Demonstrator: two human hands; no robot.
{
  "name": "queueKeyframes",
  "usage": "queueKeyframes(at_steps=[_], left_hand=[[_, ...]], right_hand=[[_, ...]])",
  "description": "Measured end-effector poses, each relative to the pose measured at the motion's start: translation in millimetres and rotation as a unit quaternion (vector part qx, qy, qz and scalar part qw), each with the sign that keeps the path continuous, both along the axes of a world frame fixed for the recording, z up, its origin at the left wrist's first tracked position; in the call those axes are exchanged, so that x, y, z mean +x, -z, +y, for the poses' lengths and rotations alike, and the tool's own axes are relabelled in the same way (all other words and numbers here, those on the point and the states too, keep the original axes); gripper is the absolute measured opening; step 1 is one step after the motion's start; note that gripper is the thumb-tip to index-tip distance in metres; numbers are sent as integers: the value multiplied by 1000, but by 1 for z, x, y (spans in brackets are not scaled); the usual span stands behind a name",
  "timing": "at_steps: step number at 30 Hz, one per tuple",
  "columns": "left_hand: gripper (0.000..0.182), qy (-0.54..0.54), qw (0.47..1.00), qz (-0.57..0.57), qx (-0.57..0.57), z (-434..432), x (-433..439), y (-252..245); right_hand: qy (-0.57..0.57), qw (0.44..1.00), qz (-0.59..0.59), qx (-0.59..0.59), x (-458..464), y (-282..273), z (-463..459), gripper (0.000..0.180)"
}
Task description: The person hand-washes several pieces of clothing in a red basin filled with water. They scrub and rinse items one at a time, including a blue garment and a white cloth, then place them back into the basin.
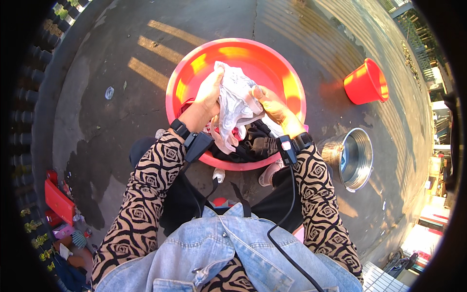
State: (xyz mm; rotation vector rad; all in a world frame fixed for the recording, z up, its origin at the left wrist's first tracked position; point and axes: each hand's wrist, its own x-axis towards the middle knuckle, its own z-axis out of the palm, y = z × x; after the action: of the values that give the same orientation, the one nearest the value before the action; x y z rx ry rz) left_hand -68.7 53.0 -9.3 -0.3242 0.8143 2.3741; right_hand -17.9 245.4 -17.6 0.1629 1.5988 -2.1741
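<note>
Above a wide red plastic basin [233, 43], a crumpled white cloth [237, 95] hangs between my two hands. My left hand [211, 87] grips its upper left edge. On the other side, my right hand [271, 104] pinches the cloth between thumb and fingers. A pale pinkish band trails from the cloth's lower end towards the basin's near side. Dark garments [257, 140] lie heaped in the near part of the basin, with some red and white fabric among them. The far part of the basin's floor shows bare red plastic in sun and shade.
A red plastic bucket [361, 84] stands to the right on the concrete floor. Nearer, a metal bucket [355, 160] has something blue inside. Red items [58, 200] sit by the left wall. A small white bottle [219, 175] is at the basin's near rim. Cables run from both wrist devices.
</note>
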Motion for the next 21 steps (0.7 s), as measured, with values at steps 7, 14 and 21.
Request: queueKeyframes(at_steps=[7, 14, 21], left_hand=[[30, -103, 990, 78, -51, -6, -12, 7], [37, -75, 989, 74, -104, 16, 13, 16], [17, 33, 994, 45, 92, 16, 23, 46]], right_hand=[[50, 998, 49, 4, 8, -26, -4, 41], [265, 948, 95, 151, -12, -21, -10, 29], [94, 740, 463, 478, 42, -39, -87, 36]])
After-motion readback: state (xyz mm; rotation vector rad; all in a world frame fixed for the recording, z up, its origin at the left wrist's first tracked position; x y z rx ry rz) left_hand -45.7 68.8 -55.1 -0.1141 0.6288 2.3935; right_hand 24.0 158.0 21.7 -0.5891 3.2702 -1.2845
